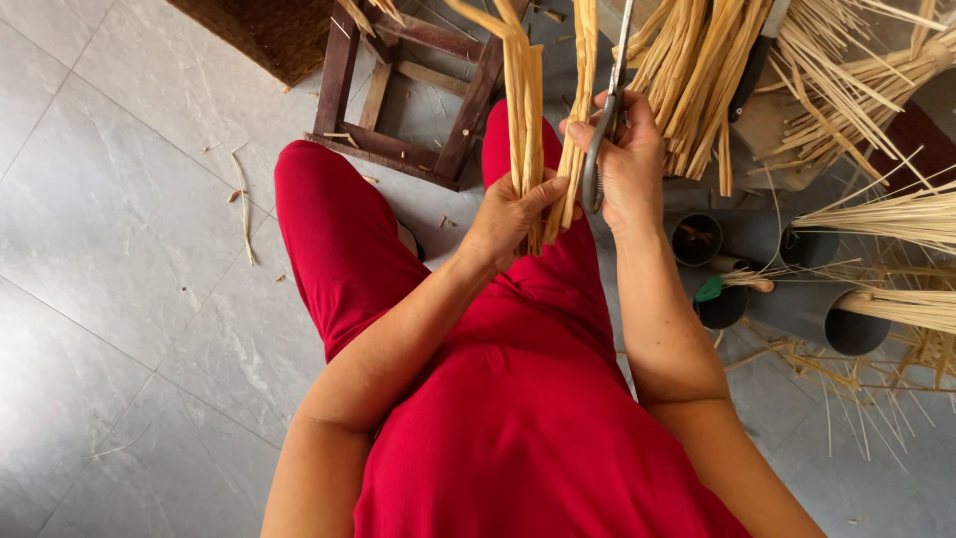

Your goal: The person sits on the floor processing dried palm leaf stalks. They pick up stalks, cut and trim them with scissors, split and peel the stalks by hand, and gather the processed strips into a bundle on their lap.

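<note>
The left hand (508,214) was clamped around a bundle of tan straw strands (525,110) just above the middle of the frame, thumb across its lower end. Just beside it to the right, the right hand (629,164) gripped grey scissors (602,130), fingers closed through the handles, blades pointing up along the strands. Further straw (697,70) hung at upper right. A dark wooden frame (398,95) lay on the grey tiled floor (110,249) at upper centre, and grey tubes (856,329) lay at right.

Left hand (508,214) grip on straw strands (525,110), right hand (627,164) w/ scissors (602,139), grey tile floor (119,199)
</note>
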